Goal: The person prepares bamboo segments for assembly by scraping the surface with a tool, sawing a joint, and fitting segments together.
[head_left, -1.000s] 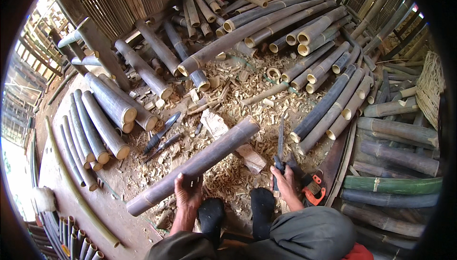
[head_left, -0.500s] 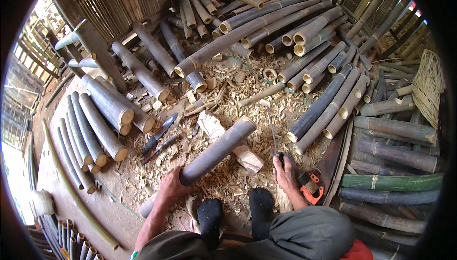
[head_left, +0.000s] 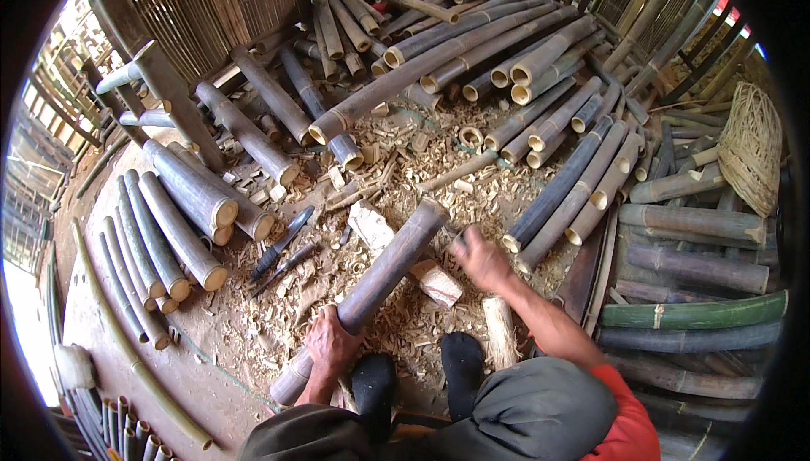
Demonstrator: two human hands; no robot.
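My left hand (head_left: 332,340) wraps around a thick grey-brown bamboo pole (head_left: 390,271) near its lower end. The pole slants from beside my left foot up to the right and crosses a pale wooden block (head_left: 371,226). Close to the pole's upper end is my right hand (head_left: 483,260), closed and smeared by motion. A bit of something dark shows at its fingers, apparently the dark-handled tool with a thin blade seen earlier; no blade can be made out now.
A black-handled knife (head_left: 283,242) lies among wood shavings (head_left: 396,326) left of the pole. Cut bamboo lengths (head_left: 173,233) lie at left; more are piled (head_left: 557,174) at far right. A pale wood stump (head_left: 499,332) stands beside my right foot (head_left: 461,377). A woven basket (head_left: 749,149) rests at right.
My right hand has swung up and left from beside my right knee to the pole's upper end. My left hand and the pole's lower end have shifted right. The orange-and-black object no longer shows.
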